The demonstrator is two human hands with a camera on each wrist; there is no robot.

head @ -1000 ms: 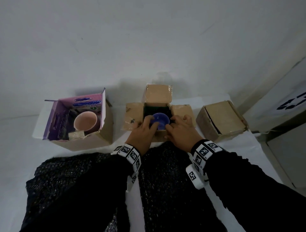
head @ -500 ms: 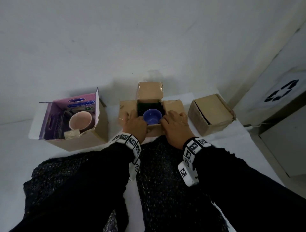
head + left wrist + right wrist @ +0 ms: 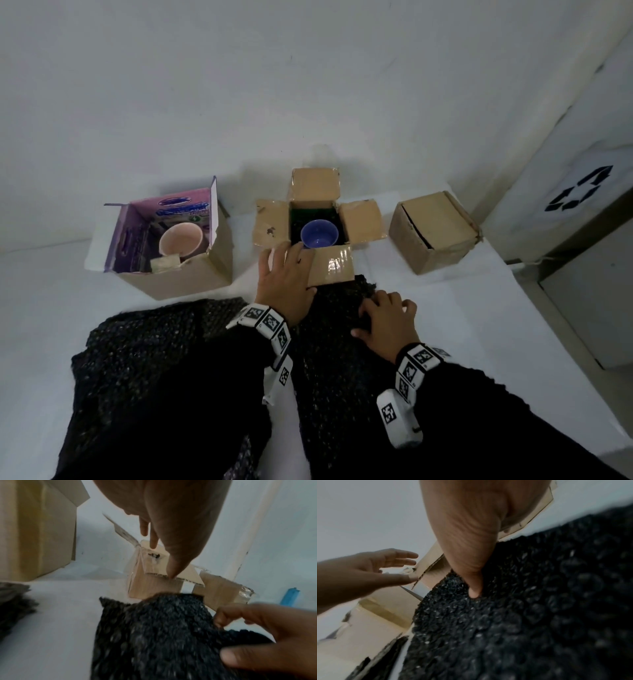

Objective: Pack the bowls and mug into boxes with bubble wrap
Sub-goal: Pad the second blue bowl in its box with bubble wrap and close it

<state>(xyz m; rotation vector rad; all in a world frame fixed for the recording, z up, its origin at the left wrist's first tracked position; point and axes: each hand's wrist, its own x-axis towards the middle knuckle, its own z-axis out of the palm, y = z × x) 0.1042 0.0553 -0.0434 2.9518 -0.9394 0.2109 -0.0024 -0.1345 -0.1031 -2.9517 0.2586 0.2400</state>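
Observation:
A blue bowl (image 3: 319,233) sits inside the open middle box (image 3: 361,222), on dark wrap. A pink mug (image 3: 181,240) stands in the purple-lined left box (image 3: 191,277). My left hand (image 3: 284,260) rests with straight fingers on the middle box's near-left corner; in the right wrist view the left hand (image 3: 392,566) touches a flap edge. My right hand (image 3: 383,311) lies just in front of that box and grips the black bubble wrap (image 3: 342,370). The left wrist view shows the right hand (image 3: 257,628) pinching the bubble wrap (image 3: 154,635).
A closed cardboard box (image 3: 433,233) stands to the right of the middle one. A second dark sheet of wrap (image 3: 154,342) lies at the near left. A white bin with a recycling mark (image 3: 575,195) stands beyond the table's right edge.
My right hand has drawn back from the middle box's rim onto the bubble wrap in front of it. The left hand stays at the box's near-left corner, and the near flap now shows.

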